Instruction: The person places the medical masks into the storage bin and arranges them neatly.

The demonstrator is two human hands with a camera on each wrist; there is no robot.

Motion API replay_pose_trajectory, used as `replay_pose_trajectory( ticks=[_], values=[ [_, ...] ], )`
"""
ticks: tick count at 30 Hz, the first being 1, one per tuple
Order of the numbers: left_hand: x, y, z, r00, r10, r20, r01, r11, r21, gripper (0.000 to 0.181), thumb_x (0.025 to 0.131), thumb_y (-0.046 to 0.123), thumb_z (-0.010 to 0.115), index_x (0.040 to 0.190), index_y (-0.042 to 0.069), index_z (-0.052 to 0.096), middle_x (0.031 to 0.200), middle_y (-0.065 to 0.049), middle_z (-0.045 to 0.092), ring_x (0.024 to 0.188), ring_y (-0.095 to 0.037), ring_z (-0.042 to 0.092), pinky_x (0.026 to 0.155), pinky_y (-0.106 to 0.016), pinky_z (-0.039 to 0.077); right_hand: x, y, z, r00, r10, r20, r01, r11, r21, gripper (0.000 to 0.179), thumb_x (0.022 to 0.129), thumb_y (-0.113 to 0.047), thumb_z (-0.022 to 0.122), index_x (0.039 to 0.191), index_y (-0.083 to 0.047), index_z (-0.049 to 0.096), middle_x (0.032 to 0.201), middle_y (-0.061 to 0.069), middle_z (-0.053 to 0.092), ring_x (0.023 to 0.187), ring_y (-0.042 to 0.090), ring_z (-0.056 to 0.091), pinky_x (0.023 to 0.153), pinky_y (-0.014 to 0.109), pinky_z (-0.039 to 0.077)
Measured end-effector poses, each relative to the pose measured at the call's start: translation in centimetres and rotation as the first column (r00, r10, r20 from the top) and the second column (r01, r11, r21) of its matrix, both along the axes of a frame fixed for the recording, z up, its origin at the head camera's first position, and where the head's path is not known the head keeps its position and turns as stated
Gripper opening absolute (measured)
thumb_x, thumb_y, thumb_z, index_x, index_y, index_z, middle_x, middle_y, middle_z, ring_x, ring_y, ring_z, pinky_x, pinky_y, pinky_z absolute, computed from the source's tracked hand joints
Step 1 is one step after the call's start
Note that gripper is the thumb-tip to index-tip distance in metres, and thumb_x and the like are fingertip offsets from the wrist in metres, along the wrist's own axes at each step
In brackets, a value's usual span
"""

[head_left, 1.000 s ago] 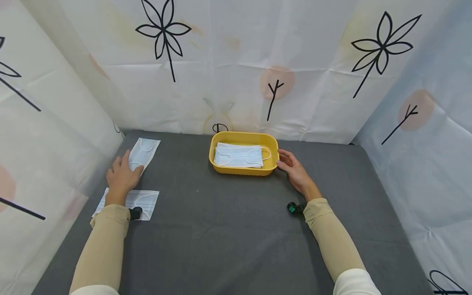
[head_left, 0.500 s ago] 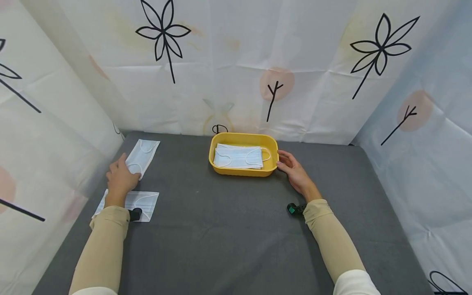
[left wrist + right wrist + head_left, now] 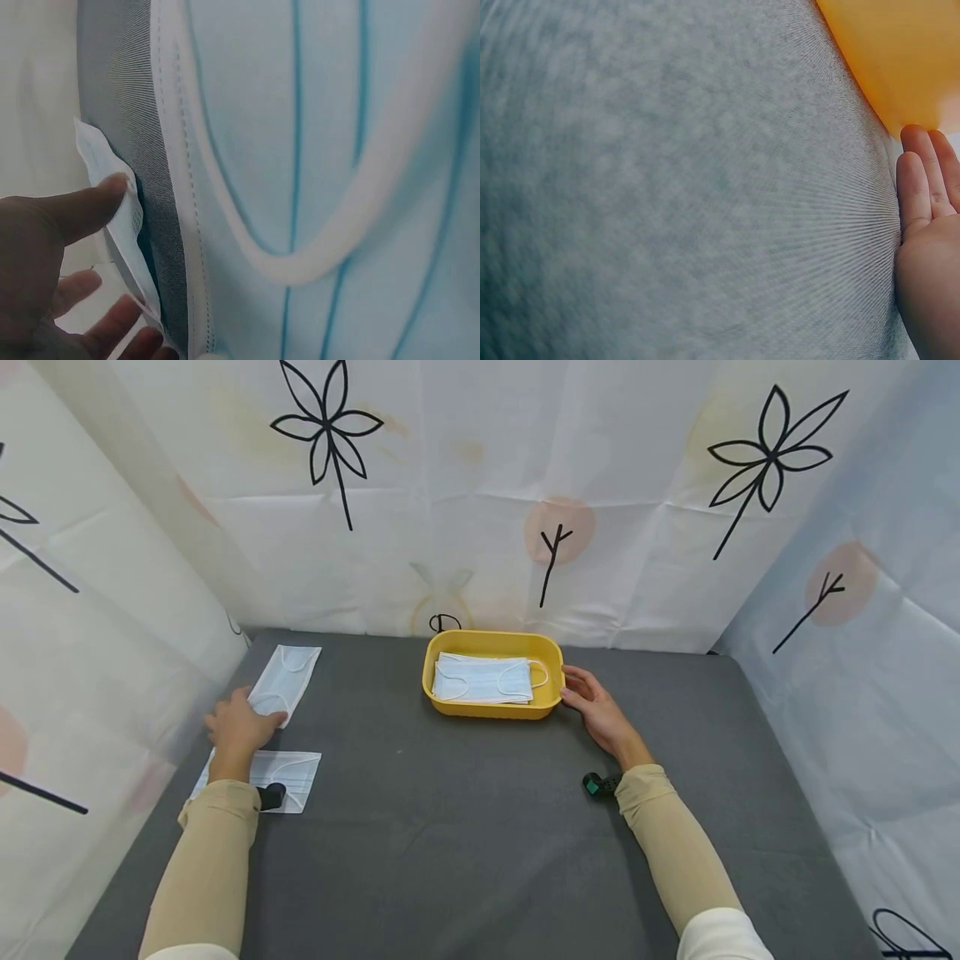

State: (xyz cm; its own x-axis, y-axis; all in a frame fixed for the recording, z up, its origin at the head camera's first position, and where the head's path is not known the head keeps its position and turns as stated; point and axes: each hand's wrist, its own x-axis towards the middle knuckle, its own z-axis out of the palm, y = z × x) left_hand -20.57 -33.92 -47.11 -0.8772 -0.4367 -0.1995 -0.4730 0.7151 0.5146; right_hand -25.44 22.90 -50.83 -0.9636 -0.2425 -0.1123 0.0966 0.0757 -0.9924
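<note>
At the left back, my left hand (image 3: 238,727) is at the near end of a light-blue face mask (image 3: 291,672). In the left wrist view the thumb (image 3: 112,191) touches that mask's face, and the other fingers spread along its edge, apart from the thumb. A second face mask (image 3: 296,777) lies nearer, partly under the wrist, and fills the left wrist view's right side. My right hand (image 3: 603,714) rests fingertips at the right end of a yellow tray (image 3: 491,712); in the right wrist view its fingers (image 3: 915,184) are straight. Stacked face masks (image 3: 483,679) lie in the tray.
A dark grey cloth (image 3: 442,843) covers the table. White patterned curtains (image 3: 480,477) hang at the back and both sides, the back one close behind the tray. A black wrist device (image 3: 600,783) sits beside the right sleeve.
The left hand has drawn back and slightly left off the far mask, uncovering more of its near end. The right hand stays at the tray, and the masks keep their places.
</note>
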Motion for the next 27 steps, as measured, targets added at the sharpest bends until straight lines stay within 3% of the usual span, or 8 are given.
replay_pose_trajectory(
  ticks=[5, 13, 16, 20, 24, 27],
  values=[
    [-0.07, -0.53, -0.10, 0.997, 0.070, 0.014, -0.070, 0.997, 0.011, 0.079, 0.101, 0.037, 0.053, 0.157, -0.008, 0.021, 0.154, -0.045, 0.019, 0.143, -0.058, 0.018, 0.113, -0.071, 0.027, -0.05, -0.04, 0.09, 1.000, 0.005, 0.002, -0.005, 1.000, 0.000, 0.061, 0.105, -0.026, 0.058, 0.159, -0.015, 0.031, 0.168, 0.014, 0.028, 0.156, 0.029, 0.025, 0.123, 0.046, 0.028],
    [-0.05, -0.65, 0.05, 0.990, 0.121, 0.069, -0.123, 0.992, 0.014, 0.080, 0.094, 0.030, 0.066, 0.146, -0.018, 0.030, 0.147, -0.046, 0.029, 0.137, -0.057, 0.027, 0.106, -0.066, 0.038, -0.07, -0.03, 0.19, 1.000, 0.000, 0.017, 0.000, 1.000, -0.012, 0.060, 0.105, -0.024, 0.057, 0.158, -0.014, 0.032, 0.168, 0.013, 0.028, 0.157, 0.027, 0.024, 0.125, 0.048, 0.024],
    [-0.13, -0.72, -0.10, 0.988, 0.131, 0.080, -0.134, 0.991, 0.029, 0.074, 0.094, 0.030, 0.066, 0.144, -0.017, 0.038, 0.146, -0.043, 0.035, 0.135, -0.056, 0.030, 0.105, -0.065, 0.038, -0.12, -0.03, 0.14, 1.000, -0.002, 0.017, 0.002, 1.000, -0.004, 0.060, 0.105, -0.025, 0.058, 0.158, -0.015, 0.032, 0.168, 0.014, 0.028, 0.157, 0.028, 0.024, 0.125, 0.049, 0.024],
    [-0.06, -0.83, -0.24, 0.988, 0.121, 0.093, -0.126, 0.990, 0.057, 0.067, 0.095, 0.030, 0.064, 0.144, -0.011, 0.046, 0.146, -0.040, 0.039, 0.137, -0.055, 0.030, 0.105, -0.065, 0.037, -0.09, -0.04, 0.11, 1.000, -0.003, 0.017, 0.003, 1.000, -0.008, 0.060, 0.105, -0.025, 0.058, 0.158, -0.015, 0.032, 0.168, 0.013, 0.028, 0.157, 0.027, 0.023, 0.125, 0.049, 0.024],
    [0.16, -0.90, -0.14, 0.992, 0.089, 0.090, -0.092, 0.995, 0.035, 0.071, 0.095, 0.032, 0.062, 0.143, -0.016, 0.041, 0.143, -0.042, 0.041, 0.133, -0.059, 0.036, 0.107, -0.064, 0.040, 0.02, -0.07, 0.25, 1.000, 0.002, 0.018, -0.002, 1.000, -0.015, 0.059, 0.106, -0.022, 0.057, 0.158, -0.013, 0.032, 0.168, 0.012, 0.028, 0.157, 0.026, 0.023, 0.124, 0.047, 0.026],
    [0.20, -0.92, -0.07, 0.996, 0.076, 0.050, -0.077, 0.997, 0.029, 0.075, 0.095, 0.033, 0.060, 0.144, -0.020, 0.036, 0.143, -0.043, 0.043, 0.132, -0.059, 0.041, 0.109, -0.063, 0.041, 0.07, -0.07, 0.36, 1.000, 0.006, 0.017, -0.006, 1.000, -0.011, 0.059, 0.106, -0.022, 0.056, 0.158, -0.013, 0.031, 0.168, 0.011, 0.028, 0.157, 0.026, 0.024, 0.122, 0.044, 0.028]
  ],
)
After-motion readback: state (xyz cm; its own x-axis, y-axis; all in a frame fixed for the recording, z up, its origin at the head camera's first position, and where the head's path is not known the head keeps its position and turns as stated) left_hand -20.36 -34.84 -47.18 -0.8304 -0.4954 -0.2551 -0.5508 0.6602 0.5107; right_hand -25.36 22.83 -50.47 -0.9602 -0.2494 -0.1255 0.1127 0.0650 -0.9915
